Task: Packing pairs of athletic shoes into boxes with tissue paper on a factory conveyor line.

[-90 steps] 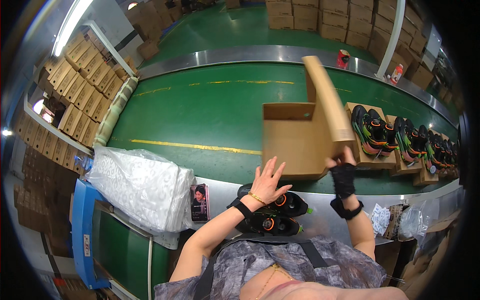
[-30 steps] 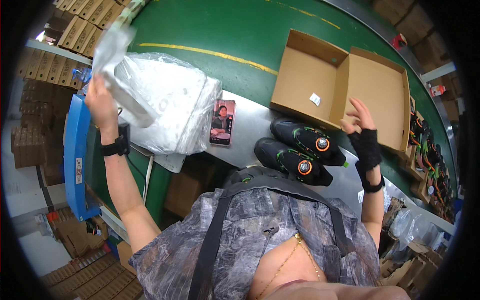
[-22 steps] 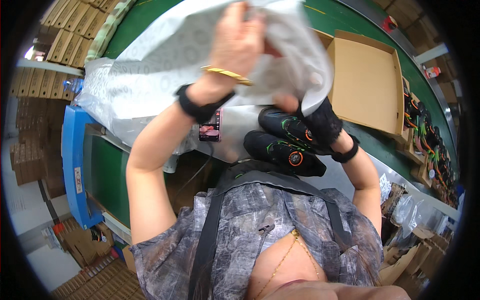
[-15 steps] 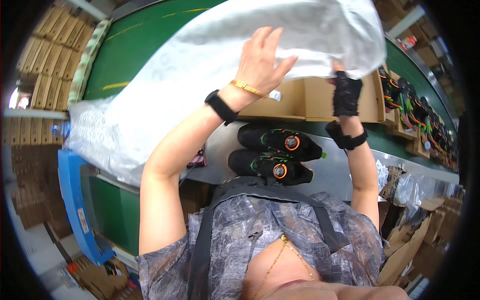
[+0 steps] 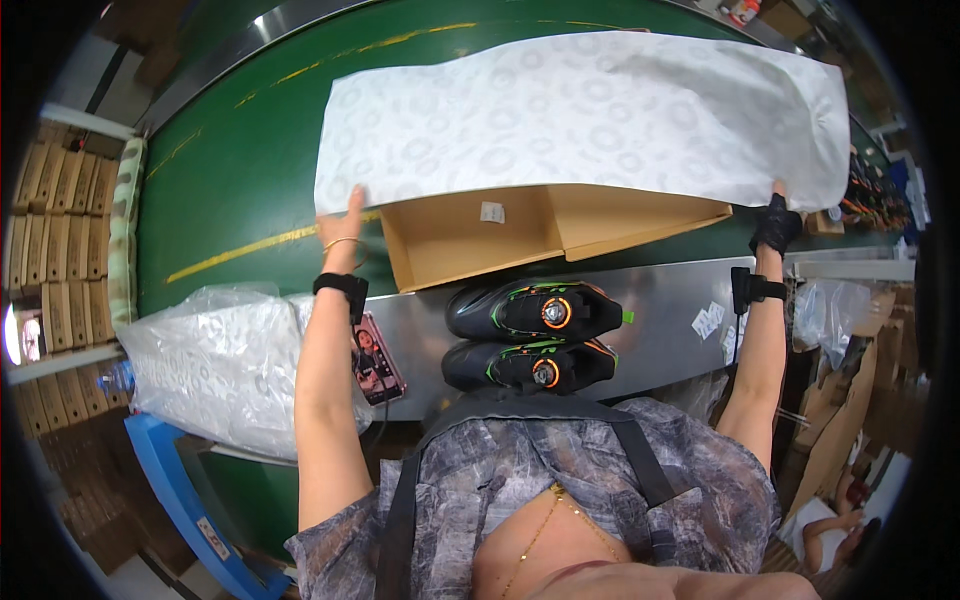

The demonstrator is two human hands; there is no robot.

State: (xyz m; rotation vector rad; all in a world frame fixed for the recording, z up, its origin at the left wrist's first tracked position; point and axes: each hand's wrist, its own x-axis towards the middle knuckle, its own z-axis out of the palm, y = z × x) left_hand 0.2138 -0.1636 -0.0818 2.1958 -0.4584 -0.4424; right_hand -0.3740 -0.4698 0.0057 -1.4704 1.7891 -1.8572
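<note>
I hold a large sheet of white patterned wrapping paper (image 5: 580,120) stretched out flat above an open cardboard shoe box (image 5: 540,235). My left hand (image 5: 345,215) grips the sheet's left edge. My right hand (image 5: 778,215), in a black fingerless glove, grips its right edge. The box lies on the green conveyor belt (image 5: 240,170) with its lid open to the right, mostly covered by the paper. A pair of black shoes (image 5: 530,335) with green and orange trim lies on the metal ledge (image 5: 660,310) in front of me.
A stack of wrapping paper in clear plastic (image 5: 215,365) sits at my left, above a blue cart (image 5: 170,480). A phone (image 5: 375,355) lies on the ledge. Flat cartons (image 5: 60,250) line the far left. More boxed shoes (image 5: 870,195) stand at the right.
I took a sheet from the stack at my left, lifted it overhead, and now it is spread wide between both hands over the open box.
</note>
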